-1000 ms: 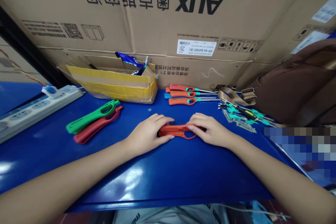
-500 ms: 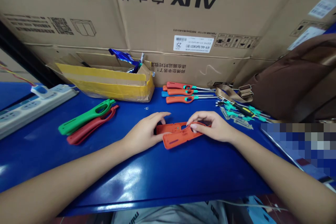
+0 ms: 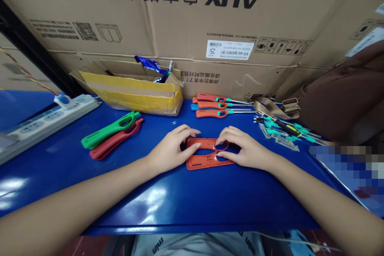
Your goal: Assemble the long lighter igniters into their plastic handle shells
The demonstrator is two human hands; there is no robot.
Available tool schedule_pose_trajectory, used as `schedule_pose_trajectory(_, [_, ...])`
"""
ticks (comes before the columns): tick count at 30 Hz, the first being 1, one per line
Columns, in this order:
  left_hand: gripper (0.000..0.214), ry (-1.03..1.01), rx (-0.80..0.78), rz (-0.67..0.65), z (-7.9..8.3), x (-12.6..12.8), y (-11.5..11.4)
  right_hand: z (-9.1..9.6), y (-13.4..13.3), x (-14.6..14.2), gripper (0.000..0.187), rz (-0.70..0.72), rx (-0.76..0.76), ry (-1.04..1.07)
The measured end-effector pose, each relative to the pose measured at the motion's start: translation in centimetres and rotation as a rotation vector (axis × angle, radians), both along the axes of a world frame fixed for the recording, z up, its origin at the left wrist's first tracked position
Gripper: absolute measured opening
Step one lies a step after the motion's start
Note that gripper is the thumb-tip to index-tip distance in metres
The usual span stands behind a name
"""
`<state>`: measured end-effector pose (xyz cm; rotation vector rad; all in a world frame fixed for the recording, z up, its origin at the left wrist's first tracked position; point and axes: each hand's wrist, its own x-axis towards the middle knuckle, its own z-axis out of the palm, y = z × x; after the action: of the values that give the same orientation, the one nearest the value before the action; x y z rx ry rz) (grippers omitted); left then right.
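Two orange lighter casing halves lie side by side on the blue table, hollow inner faces upward: a far half (image 3: 204, 143) and a near half (image 3: 200, 163). My left hand (image 3: 172, 148) is at their left ends, thumb over the far half and fingers curved beyond it, thumb and fingers apart. Around the right ends is my right hand (image 3: 246, 148); its fingertips touch the far half's trigger loop and its thumb rests by the opening of the near half. The right hand's thumb and fingers are also apart, and it partly hides the casings' right ends.
Green (image 3: 111, 130) and red casings (image 3: 117, 140) lie to the left beside a power strip (image 3: 45, 126). Several assembled lighters (image 3: 211, 105) lie behind my hands. A yellow-taped box (image 3: 135, 96) stands at the back; a screwdriver (image 3: 288, 127) and teal parts lie right.
The near casing half, tilted up in my right hand before, now lies flat beside the far one. My left thumb has moved over the far half. The view has shifted slightly left.
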<state>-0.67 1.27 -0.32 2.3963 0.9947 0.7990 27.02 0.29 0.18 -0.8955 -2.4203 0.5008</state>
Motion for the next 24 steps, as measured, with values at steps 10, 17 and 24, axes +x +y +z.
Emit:
schedule_pose_trajectory(10, [0.031, 0.161, 0.108, -0.290, 1.1, -0.5, -0.5, 0.6, 0.3, 1.2, 0.007, -0.017, -0.014, -0.106])
schedule_pose_trajectory(17, [0.039, 0.203, 0.087, -0.283, 0.6, -0.5, -0.2, 1.4, -0.2, 1.4, 0.002, 0.022, -0.023, -0.096])
schedule_pose_trajectory(24, [0.051, 0.281, 0.059, -0.319, 0.5, -0.5, -0.1, 1.0, -0.2, 1.3, 0.004, 0.022, -0.037, -0.083])
